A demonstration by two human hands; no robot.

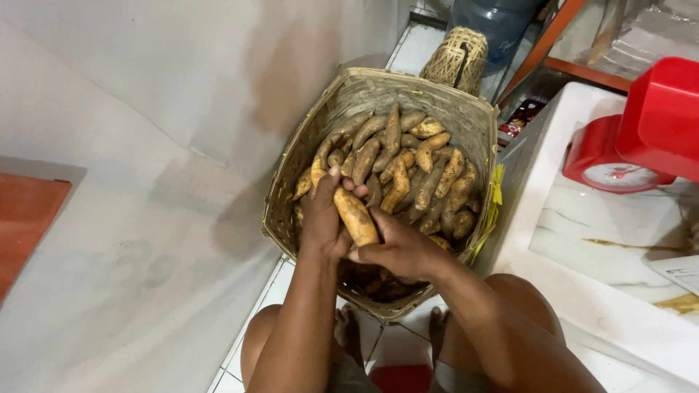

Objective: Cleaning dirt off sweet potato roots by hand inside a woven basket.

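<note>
Hands met over the basket: your left hand and right hand both gripped one sweet potato, which sat tilted just above the heap, its upper end toward the far rim. Your left fingers were curled around its upper part from the left, the thumb pressed along the skin; your right fingers were closed under and around its lower end. The rest of the sweet potatoes lay piled in the woven basket, dusty and orange-brown, pointing mostly away from you. You were crouched with your bare feet on the tiled floor just below the basket's near edge. To your right stood a white counter carrying a red scale. Beyond the basket sat a smaller woven basket, upturned, and behind it a blue water jug.
</note>
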